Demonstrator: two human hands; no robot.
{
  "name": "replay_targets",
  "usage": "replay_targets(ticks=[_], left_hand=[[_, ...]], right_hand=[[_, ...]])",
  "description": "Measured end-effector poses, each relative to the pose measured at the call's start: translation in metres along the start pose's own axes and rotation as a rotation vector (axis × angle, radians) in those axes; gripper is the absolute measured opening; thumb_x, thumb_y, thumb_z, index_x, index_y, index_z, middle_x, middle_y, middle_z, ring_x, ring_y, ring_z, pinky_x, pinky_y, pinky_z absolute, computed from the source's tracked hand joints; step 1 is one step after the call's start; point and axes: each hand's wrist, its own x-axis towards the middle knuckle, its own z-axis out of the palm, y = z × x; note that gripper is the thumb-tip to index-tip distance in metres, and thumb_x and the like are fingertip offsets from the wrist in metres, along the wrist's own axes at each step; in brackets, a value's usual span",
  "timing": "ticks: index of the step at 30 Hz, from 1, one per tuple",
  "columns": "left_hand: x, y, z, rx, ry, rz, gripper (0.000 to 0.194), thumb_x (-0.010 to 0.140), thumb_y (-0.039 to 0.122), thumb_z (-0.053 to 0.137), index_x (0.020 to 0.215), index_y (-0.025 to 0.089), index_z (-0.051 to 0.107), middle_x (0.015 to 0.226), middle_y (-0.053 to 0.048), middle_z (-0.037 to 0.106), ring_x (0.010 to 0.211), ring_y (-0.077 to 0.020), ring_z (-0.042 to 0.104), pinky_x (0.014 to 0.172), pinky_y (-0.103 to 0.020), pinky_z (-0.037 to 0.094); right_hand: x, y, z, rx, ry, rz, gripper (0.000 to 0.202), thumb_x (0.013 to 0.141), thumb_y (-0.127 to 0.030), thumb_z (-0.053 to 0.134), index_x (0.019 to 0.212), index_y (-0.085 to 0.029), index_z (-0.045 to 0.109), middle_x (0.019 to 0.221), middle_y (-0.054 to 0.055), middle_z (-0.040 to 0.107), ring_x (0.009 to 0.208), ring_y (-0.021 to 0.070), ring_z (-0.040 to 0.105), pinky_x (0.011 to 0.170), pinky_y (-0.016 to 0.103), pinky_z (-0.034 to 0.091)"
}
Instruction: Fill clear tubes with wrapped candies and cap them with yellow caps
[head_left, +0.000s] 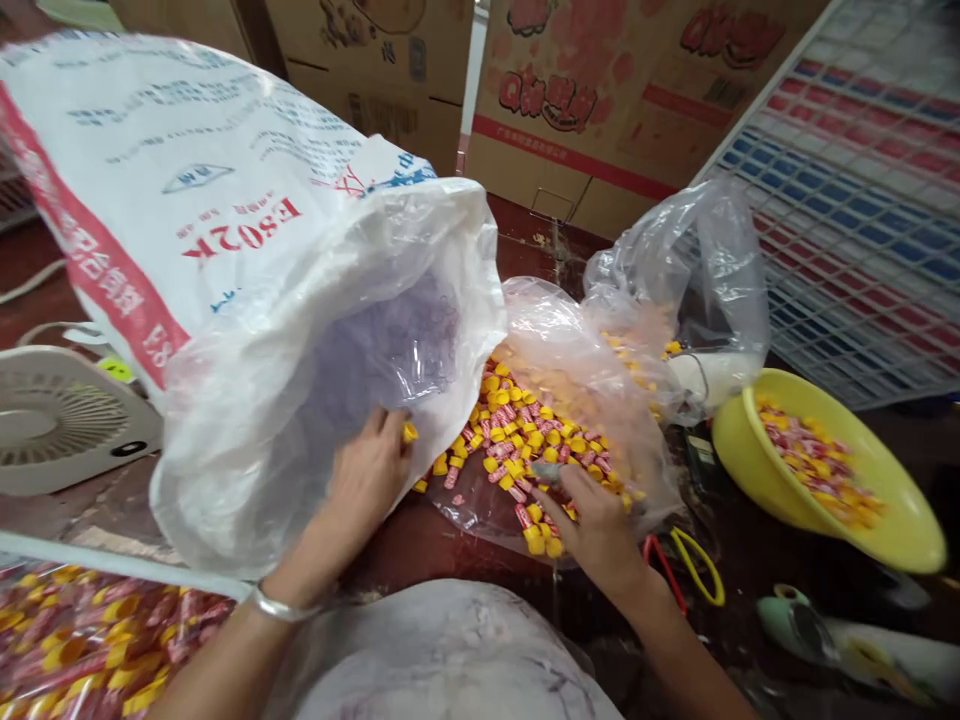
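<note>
My left hand (371, 465) is at the mouth of a large white woven sack (247, 250) with a clear plastic liner. Its fingers are closed, with a small yellow-capped piece (409, 432) at the tips. My right hand (600, 520) reaches over a heap of small red-and-white wrapped pieces with yellow caps (517, 430). Its fingers are apart and touch the near side of the heap; something greyish covers one fingertip. The heap spills from a clear plastic bag (577, 350) lying on the dark red floor.
A yellow basin (832, 400) at right holds more such pieces. Red and yellow scissor handles (694, 565) lie near my right forearm. A white fan (67, 420) stands left, above a filled clear bag (97, 640). Cardboard boxes (570, 180) and a wire rack (847, 200) stand behind.
</note>
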Motion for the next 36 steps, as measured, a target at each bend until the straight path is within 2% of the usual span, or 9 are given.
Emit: replay_targets(ticks=[3, 8, 13, 17, 20, 24, 29, 32, 36], left_hand=[[0.022, -0.001, 0.008, 0.254, -0.075, 0.013, 0.031, 0.096, 0.017, 0.036, 0.114, 0.011, 0.061, 0.110, -0.018, 0.064, 0.079, -0.0302, 0.070, 0.058, -0.034, 0.048], [0.018, 0.001, 0.015, 0.291, -0.118, 0.020, 0.032, 0.098, 0.020, 0.035, 0.113, 0.008, 0.060, 0.108, -0.019, 0.065, 0.079, -0.0343, 0.071, 0.056, -0.037, 0.050], [-0.010, -0.009, 0.007, 0.286, -0.095, 0.033, 0.028, 0.097, 0.019, 0.038, 0.111, 0.016, 0.062, 0.114, -0.013, 0.066, 0.098, -0.0319, 0.068, 0.059, -0.034, 0.052], [-0.028, -0.016, 0.010, 0.220, -0.098, 0.070, 0.024, 0.095, 0.020, 0.045, 0.110, 0.016, 0.064, 0.108, -0.014, 0.069, 0.104, -0.0322, 0.064, 0.065, -0.035, 0.053], [-0.039, -0.018, 0.009, -0.039, -0.108, 0.129, 0.027, 0.094, 0.023, 0.048, 0.115, 0.017, 0.064, 0.112, -0.013, 0.069, 0.106, -0.0305, 0.064, 0.078, -0.037, 0.054], [-0.059, -0.010, 0.001, -0.586, -0.244, 0.166, 0.024, 0.095, 0.036, 0.053, 0.111, 0.024, 0.066, 0.114, -0.007, 0.071, 0.106, -0.0248, 0.063, 0.092, -0.035, 0.049], [-0.071, 0.005, -0.005, -1.028, -0.416, -0.023, 0.032, 0.091, 0.046, 0.060, 0.109, 0.021, 0.068, 0.098, -0.003, 0.070, 0.086, -0.0199, 0.060, 0.077, -0.028, 0.046], [-0.070, 0.011, 0.000, -1.313, -0.429, -0.150, 0.034, 0.086, 0.049, 0.067, 0.101, 0.018, 0.068, 0.090, -0.002, 0.067, 0.084, -0.0184, 0.058, 0.076, -0.027, 0.045], [-0.068, 0.020, 0.013, -1.636, -0.477, -0.309, 0.038, 0.078, 0.049, 0.076, 0.095, 0.016, 0.065, 0.081, 0.000, 0.064, 0.075, -0.0146, 0.057, 0.072, -0.025, 0.046]], right_hand=[[-0.019, 0.001, 0.006, -0.177, -0.192, 0.014, 0.011, 0.093, -0.019, 0.065, 0.084, -0.021, 0.059, 0.078, 0.001, 0.065, 0.071, 0.0180, 0.065, 0.064, 0.028, 0.048], [-0.032, -0.018, 0.025, -0.279, -0.321, 0.036, 0.030, 0.075, -0.013, 0.082, 0.095, -0.021, 0.060, 0.090, 0.004, 0.068, 0.086, 0.0253, 0.066, 0.069, 0.033, 0.052], [-0.025, -0.012, 0.024, -0.062, -0.201, 0.012, 0.012, 0.085, -0.010, 0.064, 0.087, -0.020, 0.059, 0.088, 0.006, 0.065, 0.080, 0.0222, 0.066, 0.072, 0.032, 0.053], [-0.005, -0.009, 0.020, 0.349, -0.011, 0.105, 0.011, 0.093, -0.027, 0.065, 0.090, -0.020, 0.058, 0.087, 0.005, 0.067, 0.079, 0.0197, 0.067, 0.073, 0.030, 0.055], [0.017, -0.019, 0.020, 0.582, 0.076, 0.217, 0.025, 0.086, -0.041, 0.075, 0.090, -0.020, 0.061, 0.078, 0.002, 0.070, 0.070, 0.0188, 0.068, 0.068, 0.029, 0.056], [0.040, -0.040, 0.022, 0.675, 0.137, 0.108, 0.017, 0.090, -0.036, 0.071, 0.094, -0.020, 0.068, 0.094, 0.006, 0.072, 0.088, 0.0202, 0.069, 0.083, 0.033, 0.057], [0.043, -0.055, 0.020, 0.660, 0.005, -0.028, 0.017, 0.094, -0.035, 0.065, 0.099, -0.019, 0.067, 0.094, 0.006, 0.070, 0.090, 0.0198, 0.067, 0.083, 0.032, 0.057], [0.037, -0.059, 0.021, 0.556, -0.062, -0.177, 0.047, 0.086, -0.048, 0.072, 0.118, -0.016, 0.061, 0.114, 0.013, 0.067, 0.109, 0.0271, 0.064, 0.096, 0.042, 0.055], [0.029, -0.064, 0.037, 0.291, 0.095, -0.256, 0.065, 0.077, -0.046, 0.080, 0.126, -0.014, 0.052, 0.118, 0.018, 0.064, 0.117, 0.0344, 0.059, 0.100, 0.054, 0.052]])
